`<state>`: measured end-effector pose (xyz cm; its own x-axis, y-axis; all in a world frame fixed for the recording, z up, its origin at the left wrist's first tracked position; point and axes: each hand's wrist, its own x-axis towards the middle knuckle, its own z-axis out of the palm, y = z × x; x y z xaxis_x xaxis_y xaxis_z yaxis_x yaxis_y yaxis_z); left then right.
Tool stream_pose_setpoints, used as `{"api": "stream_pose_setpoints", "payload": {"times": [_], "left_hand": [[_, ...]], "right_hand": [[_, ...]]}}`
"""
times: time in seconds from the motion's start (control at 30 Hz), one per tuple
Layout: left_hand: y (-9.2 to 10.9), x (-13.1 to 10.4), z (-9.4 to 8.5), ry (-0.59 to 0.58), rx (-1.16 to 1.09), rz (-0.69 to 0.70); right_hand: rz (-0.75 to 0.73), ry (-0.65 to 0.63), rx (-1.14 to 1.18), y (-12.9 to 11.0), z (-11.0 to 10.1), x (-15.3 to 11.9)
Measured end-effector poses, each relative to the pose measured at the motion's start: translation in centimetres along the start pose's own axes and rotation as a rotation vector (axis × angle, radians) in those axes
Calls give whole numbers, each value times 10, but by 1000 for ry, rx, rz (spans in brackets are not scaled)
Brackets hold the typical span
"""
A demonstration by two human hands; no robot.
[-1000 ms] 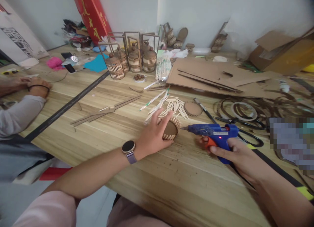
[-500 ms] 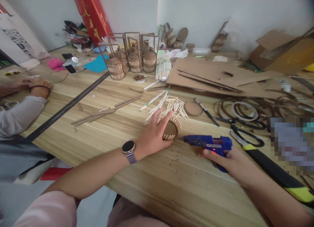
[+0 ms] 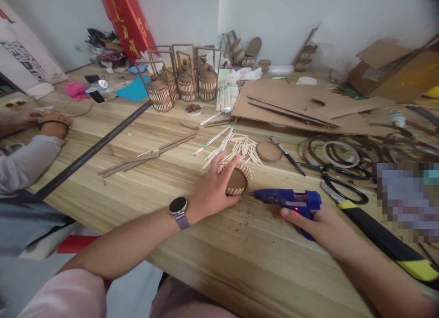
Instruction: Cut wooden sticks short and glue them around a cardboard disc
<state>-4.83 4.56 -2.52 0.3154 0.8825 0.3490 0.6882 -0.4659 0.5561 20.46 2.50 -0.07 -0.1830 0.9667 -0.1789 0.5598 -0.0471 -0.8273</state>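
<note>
My left hand [image 3: 216, 186], with a watch on its wrist, grips a round brown cardboard base [image 3: 236, 180] from its left side. Short wooden sticks stand around the base's rim. A blue hot glue gun [image 3: 286, 200] with a red light is wrapped in my right hand [image 3: 313, 224]. Its nozzle points left, at the base's lower right edge; whether it touches cannot be made out. Just behind the base lies a pile of cut wooden sticks [image 3: 244, 146]. A second cardboard ring [image 3: 270, 151] lies beside the pile, next to a pen [image 3: 287, 155].
Scissors [image 3: 345, 185], a tape roll [image 3: 341, 154] and a yellow-black cutter [image 3: 384, 238] lie on the right. Finished lantern-like baskets [image 3: 183, 82] stand at the back, left of a cardboard sheet [image 3: 291, 105]. Another person's hands [image 3: 51, 121] rest at the far left.
The glue gun and my right hand have shifted very slightly left, along with a small movement of the whole view. My left hand keeps its hold on the base.
</note>
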Motion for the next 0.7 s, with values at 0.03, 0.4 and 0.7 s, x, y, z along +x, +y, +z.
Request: {"api": "stream_pose_setpoints", "payload": {"times": [0.03,0.4,0.7], "left_hand": [[0,0,0,-1,2,-1],[-1,0,0,6,11,15],[-3,0,1,5,10,24]], "right_hand": [[-7,-12,-7,1,0,1],[-107,0,-26,5,1,3],[-159,-85,-174,0,-1,8]]}}
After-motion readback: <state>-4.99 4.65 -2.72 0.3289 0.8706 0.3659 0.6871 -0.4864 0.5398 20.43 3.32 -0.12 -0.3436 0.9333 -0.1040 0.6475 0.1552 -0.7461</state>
